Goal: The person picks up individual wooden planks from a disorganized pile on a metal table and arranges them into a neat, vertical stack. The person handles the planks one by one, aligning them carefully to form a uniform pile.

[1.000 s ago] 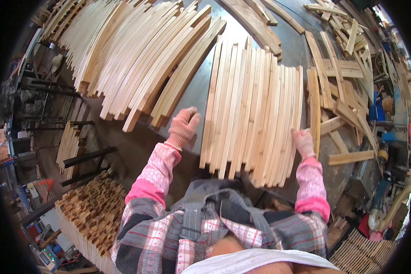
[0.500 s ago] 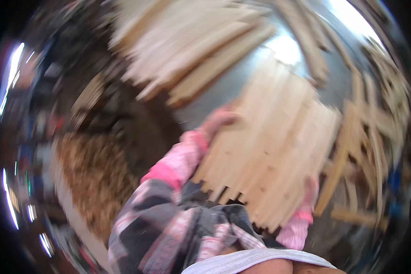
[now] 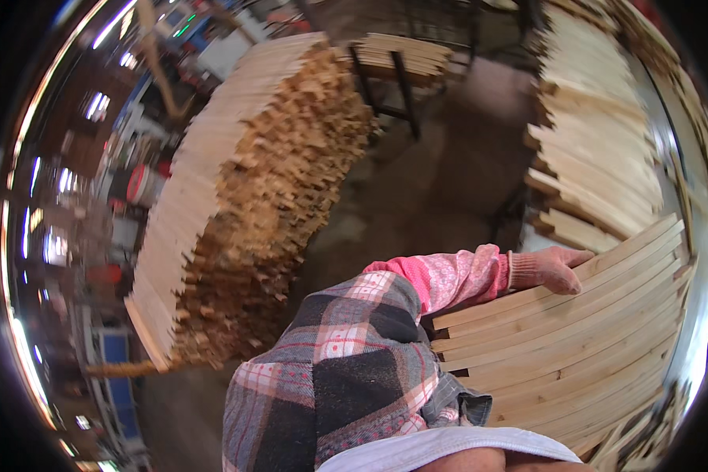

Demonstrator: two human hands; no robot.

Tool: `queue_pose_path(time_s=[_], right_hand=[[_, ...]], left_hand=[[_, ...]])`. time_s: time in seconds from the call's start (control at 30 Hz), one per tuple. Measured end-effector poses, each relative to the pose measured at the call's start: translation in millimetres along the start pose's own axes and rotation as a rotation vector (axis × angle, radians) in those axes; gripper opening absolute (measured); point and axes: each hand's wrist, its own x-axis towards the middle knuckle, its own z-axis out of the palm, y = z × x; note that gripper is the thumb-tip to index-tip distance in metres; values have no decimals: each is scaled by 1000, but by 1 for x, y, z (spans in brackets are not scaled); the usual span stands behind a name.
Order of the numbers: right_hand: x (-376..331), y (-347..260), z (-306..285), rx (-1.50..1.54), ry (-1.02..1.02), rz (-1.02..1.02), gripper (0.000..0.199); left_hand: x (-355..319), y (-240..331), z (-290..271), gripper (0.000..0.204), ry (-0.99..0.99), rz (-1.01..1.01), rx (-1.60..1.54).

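My left hand point(image 3: 554, 270), in a pinkish glove with a pink sleeve, grips the far edge of a row of pale wooden strips point(image 3: 558, 338). The strips lie side by side like a panel and hang in front of my body, at the lower right. Their near ends are uneven, with dark gaps between a few. My right hand is out of sight, and the panel's near right side runs down toward my chest.
At left stands a tall stack of wooden strips point(image 3: 275, 189) with ragged ends. More strips point(image 3: 598, 118) lie on the metal table point(image 3: 665, 118) at upper right. A smaller strip pile point(image 3: 401, 55) rests on a dark metal frame point(image 3: 401, 90) at the back. Loose offcuts point(image 3: 645, 433) sit lower right.
My view has swung left, bringing the large stack nearer the middle. The held strips and my left hand now appear farther right, and my right hand has left the picture.
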Motion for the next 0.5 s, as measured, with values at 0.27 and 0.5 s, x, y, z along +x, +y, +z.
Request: queue_pose_path(time_s=[0.27, 0.5], right_hand=[[-51, -97, 98, -239, -240, -204, 80], [-95, -184, 207, -361, -632, -245, 85]], left_hand=[[-166, 175, 16, 77, 94, 515, -67], [-321, 246, 65, 84, 506, 806, 30]])
